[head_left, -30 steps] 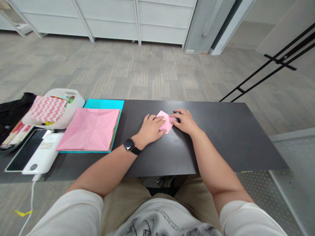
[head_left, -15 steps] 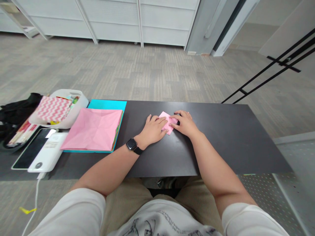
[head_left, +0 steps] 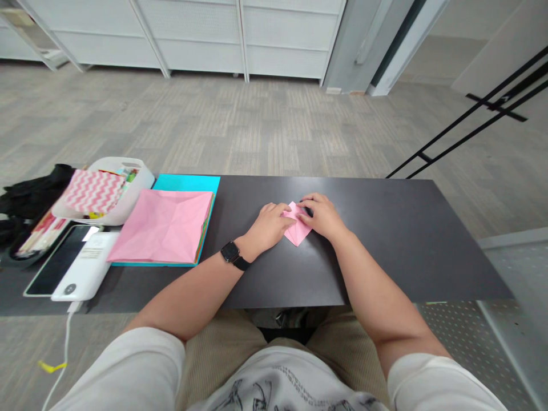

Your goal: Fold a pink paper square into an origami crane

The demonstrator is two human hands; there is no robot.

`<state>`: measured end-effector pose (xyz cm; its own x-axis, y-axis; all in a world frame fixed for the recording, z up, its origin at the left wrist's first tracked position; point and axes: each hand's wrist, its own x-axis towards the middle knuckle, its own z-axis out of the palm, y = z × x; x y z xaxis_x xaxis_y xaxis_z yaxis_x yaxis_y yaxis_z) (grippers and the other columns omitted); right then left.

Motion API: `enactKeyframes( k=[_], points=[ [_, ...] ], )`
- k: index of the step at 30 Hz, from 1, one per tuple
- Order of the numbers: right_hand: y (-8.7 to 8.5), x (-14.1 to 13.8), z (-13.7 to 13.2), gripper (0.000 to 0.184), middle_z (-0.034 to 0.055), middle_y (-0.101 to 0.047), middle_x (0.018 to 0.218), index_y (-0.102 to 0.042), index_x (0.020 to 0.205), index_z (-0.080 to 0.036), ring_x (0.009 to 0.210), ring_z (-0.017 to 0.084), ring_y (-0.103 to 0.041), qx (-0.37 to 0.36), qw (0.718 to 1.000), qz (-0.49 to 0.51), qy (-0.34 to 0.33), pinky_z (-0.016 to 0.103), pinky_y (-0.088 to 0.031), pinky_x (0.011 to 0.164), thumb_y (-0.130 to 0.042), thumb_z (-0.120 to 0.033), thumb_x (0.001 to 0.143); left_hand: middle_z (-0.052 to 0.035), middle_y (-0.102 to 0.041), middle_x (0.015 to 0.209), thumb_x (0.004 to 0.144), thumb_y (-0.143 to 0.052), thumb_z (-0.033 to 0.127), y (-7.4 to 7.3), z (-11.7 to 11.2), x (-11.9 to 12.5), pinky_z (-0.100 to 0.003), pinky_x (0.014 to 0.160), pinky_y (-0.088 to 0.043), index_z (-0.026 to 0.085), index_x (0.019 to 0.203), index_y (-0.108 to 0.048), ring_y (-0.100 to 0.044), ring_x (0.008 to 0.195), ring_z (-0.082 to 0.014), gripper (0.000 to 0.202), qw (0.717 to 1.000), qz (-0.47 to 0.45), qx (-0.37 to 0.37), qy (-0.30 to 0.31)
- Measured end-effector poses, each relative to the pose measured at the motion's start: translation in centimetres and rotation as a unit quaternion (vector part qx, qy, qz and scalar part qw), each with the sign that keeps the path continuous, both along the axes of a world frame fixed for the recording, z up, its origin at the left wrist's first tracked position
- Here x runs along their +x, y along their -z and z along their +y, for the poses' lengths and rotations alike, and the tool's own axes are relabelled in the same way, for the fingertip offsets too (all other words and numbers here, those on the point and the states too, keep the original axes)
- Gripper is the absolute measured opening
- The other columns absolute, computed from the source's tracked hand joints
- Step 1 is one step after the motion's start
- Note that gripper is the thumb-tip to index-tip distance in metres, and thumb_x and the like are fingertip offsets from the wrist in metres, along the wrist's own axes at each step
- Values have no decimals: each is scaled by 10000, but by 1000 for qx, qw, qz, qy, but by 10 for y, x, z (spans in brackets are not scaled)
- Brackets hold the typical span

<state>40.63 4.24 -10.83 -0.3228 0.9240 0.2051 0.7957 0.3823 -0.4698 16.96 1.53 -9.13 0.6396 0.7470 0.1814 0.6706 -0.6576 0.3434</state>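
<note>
A small folded piece of pink origami paper (head_left: 297, 233) lies on the dark table in front of me, one corner pointing toward my body and crease lines across it. My left hand (head_left: 271, 224), with a black watch on the wrist, grips its left edge between thumb and fingers. From the right, my right hand (head_left: 324, 217) holds the paper's other edge, thumb on top and fingers curled by the far corner. Fingers of both hands cover part of the paper's upper half.
Left of my arm, a stack of pink paper (head_left: 166, 225) rests on a blue sheet (head_left: 188, 182). Beyond it are a white basket (head_left: 145, 178), a phone (head_left: 55, 265) and a white power bank (head_left: 85, 268) with a cable. The dark table (head_left: 394, 240) extends rightward.
The paper has shifted slightly toward me, and its near corner now shows more. My left hand's fingers have drawn in from lying flat to gripping the edge. The right hand has barely moved.
</note>
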Motion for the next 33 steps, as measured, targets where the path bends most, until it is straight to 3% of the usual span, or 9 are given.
enactKeyframes(
  k=[3,6,12,18,22,25,33],
  points=[
    [-5,-4,-2,271,81,-748,1252,-817,1178,-306,1213,319,-657,-12,1000,6,-9,538,-481,1110,-757,-276,915,-80,-686,1331,1093,-516,211,-3,4,0,-439,1102,-480,285,1252,-797,-628,1207,-252,332,1000,-11,-14,-3],
    [-11,-7,-5,265,75,-774,1196,-801,1189,-299,1170,316,-668,-14,1000,-4,-21,527,-466,1088,-761,-285,927,-92,-686,1320,1060,-559,187,-6,5,-1,-436,1080,-489,243,1373,-703,-625,1211,-265,350,999,-13,-14,-45],
    [-15,-11,-8,299,65,-769,1123,-787,1207,-297,1103,306,-671,-17,1000,-5,-15,502,-462,1050,-765,-247,912,-110,-679,1345,1025,-662,330,-6,3,-3,-510,1102,-463,235,1393,-668,-599,1225,-325,380,993,1,-9,-121],
    [-15,-11,-8,374,75,-731,1114,-772,1285,-279,1107,288,-674,-18,1000,11,-10,456,-484,1012,-748,-227,915,-77,-711,1313,1009,-688,288,-3,5,-2,-491,1101,-458,239,1262,-711,-609,1217,-307,259,993,-32,-25,-114],
    [-15,-10,-8,191,65,-740,1083,-799,1119,-269,1063,274,-662,-25,1000,-5,-12,428,-460,972,-730,-260,941,-38,-769,1128,1026,-659,261,-5,7,-2,-460,1068,-461,242,1184,-706,-653,1097,-277,165,993,-48,-39,-100],
    [-15,-11,-8,84,45,-747,991,-778,1009,-252,987,256,-650,-34,999,-18,-20,401,-425,925,-715,-251,953,-26,-787,1099,1042,-629,248,-5,8,-2,-447,1066,-453,245,1169,-709,-671,1078,-267,150,993,-56,-39,-100],
    [-18,-15,-9,57,41,-746,953,-756,966,-250,957,254,-642,-20,998,-58,-17,401,-376,924,-715,-219,942,-47,-797,1133,1055,-560,209,-10,8,-2,-500,1194,-383,247,1226,-730,-681,1071,-257,244,997,-11,-8,-81]
  ],
)
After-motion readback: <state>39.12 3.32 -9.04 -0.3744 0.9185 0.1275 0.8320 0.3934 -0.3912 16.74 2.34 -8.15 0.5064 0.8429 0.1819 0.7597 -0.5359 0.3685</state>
